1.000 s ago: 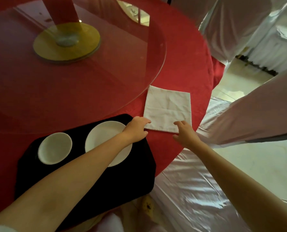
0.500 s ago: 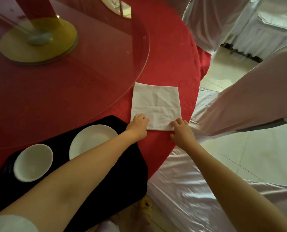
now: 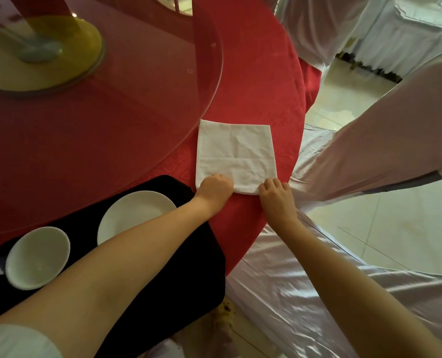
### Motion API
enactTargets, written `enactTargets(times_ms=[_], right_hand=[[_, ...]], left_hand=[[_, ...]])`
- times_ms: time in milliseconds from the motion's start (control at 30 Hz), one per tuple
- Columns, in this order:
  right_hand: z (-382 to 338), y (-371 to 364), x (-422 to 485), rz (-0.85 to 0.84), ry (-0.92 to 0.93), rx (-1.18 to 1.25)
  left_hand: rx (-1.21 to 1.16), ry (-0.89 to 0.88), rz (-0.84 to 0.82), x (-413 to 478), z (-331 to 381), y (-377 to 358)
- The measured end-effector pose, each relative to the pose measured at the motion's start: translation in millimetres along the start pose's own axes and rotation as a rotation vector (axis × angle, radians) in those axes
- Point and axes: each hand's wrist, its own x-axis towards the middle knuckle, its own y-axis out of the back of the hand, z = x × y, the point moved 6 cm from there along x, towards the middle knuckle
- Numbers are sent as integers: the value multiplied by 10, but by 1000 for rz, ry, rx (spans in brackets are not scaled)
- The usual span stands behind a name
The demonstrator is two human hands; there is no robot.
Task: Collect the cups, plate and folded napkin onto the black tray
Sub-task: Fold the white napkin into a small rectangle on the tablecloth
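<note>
Lying flat by the near edge of the red surface, the folded napkin is held at its two near corners. The near-left corner is gripped by the left hand, whose fingers are curled down onto the cloth. The near-right corner is pinched by the right hand, with its fingers bent over the edge.

The black tray is found just to the left of the napkin and a bit closer to the person, hanging partly over the near edge. A white plate and a white cup are already set on it. The left hand is the one nearer the tray, so the napkin will most likely have to be carried leftward and toward the person.

The napkin is almost square, a little longer going away from the person. It is made of soft white cloth, marked with creases and small wrinkles, so it may sag if it is lifted. The plate and cup are round, smooth and shiny. The tray is dark and dull, with rounded corners.
</note>
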Motion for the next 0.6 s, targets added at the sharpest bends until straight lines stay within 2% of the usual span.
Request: enactTargets(times_ms=[100, 200, 300, 500, 600], right_hand=[[4, -2, -10, 8, -68, -7], [105, -93, 11, -34, -159, 139], [185, -188, -72, 0, -142, 257], [314, -327, -338, -9, -102, 303], [358, -262, -391, 59, -82, 386]], left_hand=[[-55, 51, 35, -25, -36, 23], [-111, 92, 58, -64, -59, 68], [-165, 94, 59, -140, -2, 59], [-140, 64, 45, -334, 103, -54], [-176, 80, 60, -390, 85, -37]])
